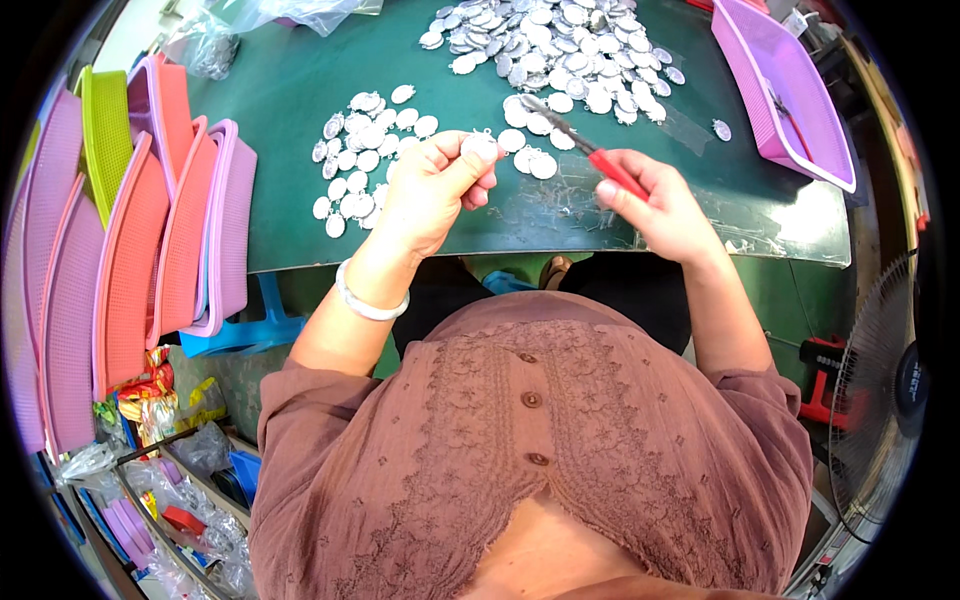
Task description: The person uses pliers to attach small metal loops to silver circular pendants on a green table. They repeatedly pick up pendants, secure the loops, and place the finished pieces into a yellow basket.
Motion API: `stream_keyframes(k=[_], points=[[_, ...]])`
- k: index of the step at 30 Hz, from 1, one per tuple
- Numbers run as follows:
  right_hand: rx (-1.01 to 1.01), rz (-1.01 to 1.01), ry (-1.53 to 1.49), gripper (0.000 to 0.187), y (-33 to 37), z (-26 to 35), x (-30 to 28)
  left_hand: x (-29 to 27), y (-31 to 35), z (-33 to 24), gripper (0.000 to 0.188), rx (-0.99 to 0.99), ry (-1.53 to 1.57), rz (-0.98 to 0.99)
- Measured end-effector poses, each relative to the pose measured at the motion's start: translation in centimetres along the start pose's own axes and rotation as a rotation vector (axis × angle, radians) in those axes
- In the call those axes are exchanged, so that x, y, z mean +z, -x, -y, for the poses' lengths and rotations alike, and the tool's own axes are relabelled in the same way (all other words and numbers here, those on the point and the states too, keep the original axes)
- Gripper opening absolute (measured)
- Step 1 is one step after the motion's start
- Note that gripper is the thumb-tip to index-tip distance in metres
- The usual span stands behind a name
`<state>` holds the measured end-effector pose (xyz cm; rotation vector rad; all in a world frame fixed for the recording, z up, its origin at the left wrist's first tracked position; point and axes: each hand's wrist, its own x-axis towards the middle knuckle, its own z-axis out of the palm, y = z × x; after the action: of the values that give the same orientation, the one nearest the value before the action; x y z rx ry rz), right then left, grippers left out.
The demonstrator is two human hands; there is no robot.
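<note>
Between thumb and fingers, my left hand [440, 185] pinches a round silver pendant [479, 147] with a small loop at its top. My right hand [655, 205] is closed around the red handle of a slim tool [618, 174], whose dark metal end points up and left over several loose pendants [541, 163]. What the tool's tip looks like is hard to make out, so I cannot tell its exact kind. Left of my left hand lies a loose group of similar pendants [357, 147]. A large heap of pendants [560, 45] covers the far middle of the table.
The green table [280, 190] has a worn front edge. A purple plastic basket [785, 100] with a red-handled tool inside stands at the right. Stacked coloured baskets [180, 210] line the left side. A fan [880, 390] stands low at the right; clear plastic bags [290, 12] lie at the back left.
</note>
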<state>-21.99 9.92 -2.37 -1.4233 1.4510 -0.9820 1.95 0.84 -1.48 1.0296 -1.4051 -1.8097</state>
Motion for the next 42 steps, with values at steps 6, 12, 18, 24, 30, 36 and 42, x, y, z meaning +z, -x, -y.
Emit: stream_keyframes(k=[6, 12, 18, 24, 30, 36, 42], points=[[0.064, -0.109, -0.056, 0.034, 0.1, -1.3, -1.5, -2.9, -1.1, 0.7, 0.026, 0.012, -0.584, -0.164], [0.070, -0.129, -0.117, 0.033, 0.0, -2.1, -1.4, -3.1, -1.6, 0.4, 0.032, 0.305, -1.365, -0.246], [0.004, -0.153, -0.136, 0.032, 0.1, -2.4, -1.2, -1.1, -3.8, 0.8, 0.030, 0.713, -1.319, 0.098], [-0.019, -0.167, -0.149, 0.031, 0.2, -2.9, -1.2, -1.1, -6.1, 0.9, 0.024, 0.607, -1.232, 0.234], [-0.048, -0.176, -0.192, 0.031, 0.3, -3.2, -1.1, -0.9, -5.3, 1.3, 0.020, 0.667, -1.327, 0.216], [-0.055, -0.170, -0.200, 0.031, 0.4, -3.3, -1.1, -2.3, -5.3, 1.2, 0.021, 0.748, -1.258, 0.240], [-0.066, -0.188, -0.190, 0.032, 0.5, -3.1, -1.0, -2.8, -5.6, 0.8, 0.024, 0.468, -1.205, 0.193]])
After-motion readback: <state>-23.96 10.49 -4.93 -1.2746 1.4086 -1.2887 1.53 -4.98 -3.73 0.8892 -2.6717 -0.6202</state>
